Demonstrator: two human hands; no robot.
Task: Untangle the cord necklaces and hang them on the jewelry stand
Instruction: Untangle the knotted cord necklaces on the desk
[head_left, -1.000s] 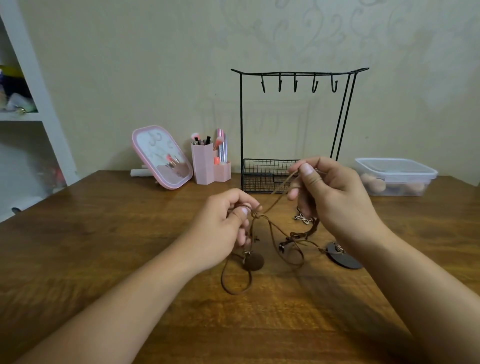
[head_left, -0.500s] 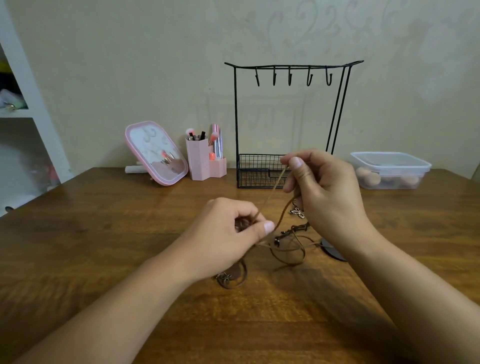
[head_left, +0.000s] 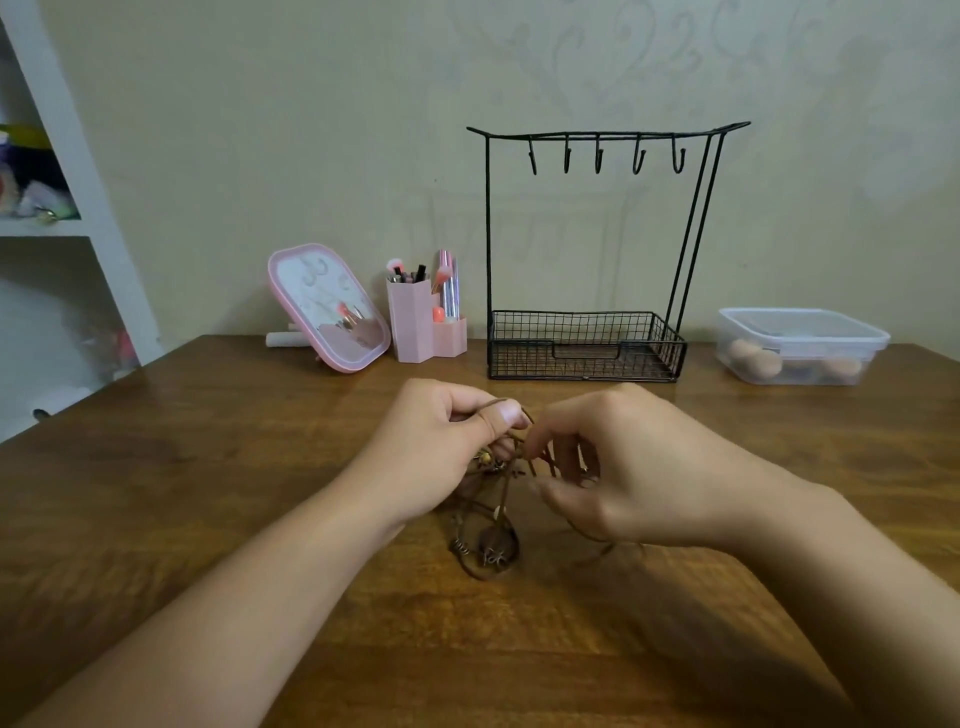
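Cord necklaces (head_left: 491, 525) lie as one brown knot of loops and small pendants at the centre of the frame, partly lifted off the wooden table (head_left: 208, 467) and partly resting on it, just below and between the two hands. The left hand (head_left: 441, 452) pinches a strand between thumb and curled forefinger, its other fingers folded over more of the bundle. The right hand (head_left: 618, 467) sits close beside it with fingers bent and nearly closed, fingertips at the cords, apparently picking at a strand, though blur hides the exact grip. Separate necklaces cannot be told apart in the tangle, so the untangling looks to be at an early or middle stage. Toward the upper right of centre, against the wall, the jewelry stand (head_left: 602, 136) has all five hooks bare and its wire basket holds no necklace. By this view nothing has been hung: the cords must first be freed, then carried up to the hooks one by one.
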